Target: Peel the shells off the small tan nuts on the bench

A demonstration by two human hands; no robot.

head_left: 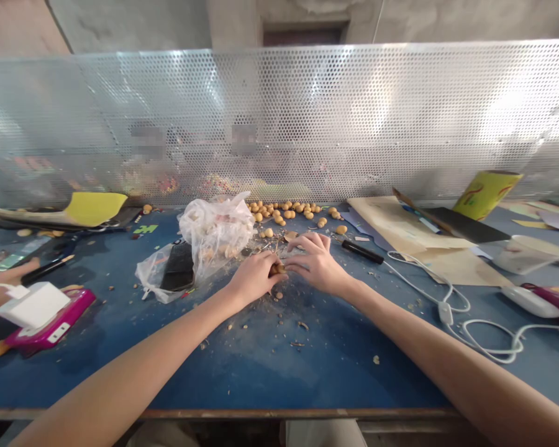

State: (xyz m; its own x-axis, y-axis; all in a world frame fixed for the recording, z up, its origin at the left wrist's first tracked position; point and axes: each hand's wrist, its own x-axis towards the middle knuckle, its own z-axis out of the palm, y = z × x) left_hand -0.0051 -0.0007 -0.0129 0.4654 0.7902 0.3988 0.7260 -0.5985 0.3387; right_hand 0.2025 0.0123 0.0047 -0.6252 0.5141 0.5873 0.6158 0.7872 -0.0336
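Observation:
My left hand (257, 276) is closed around a small brown piece (276, 269) near the middle of the blue table (326, 372). Just to its right, my right hand (314, 264) has its fingers curved and spread apart, their tips close to that piece. Crumbs and bits of shell lie under and in front of both hands. Behind them, many small round yellow-brown fruits (286, 214) lie along the foot of the mesh screen. A crumpled clear plastic bag (218, 230) sits left of my hands, beside a black phone-like object (178, 267).
A magenta power strip (77, 320) with a white plug (33, 305) stands at the left, near another person's hand (9, 285). On the right are a black rod (362, 252) with white cable, brown paper (391, 226), a white cup (528, 253) and a yellow can (487, 194).

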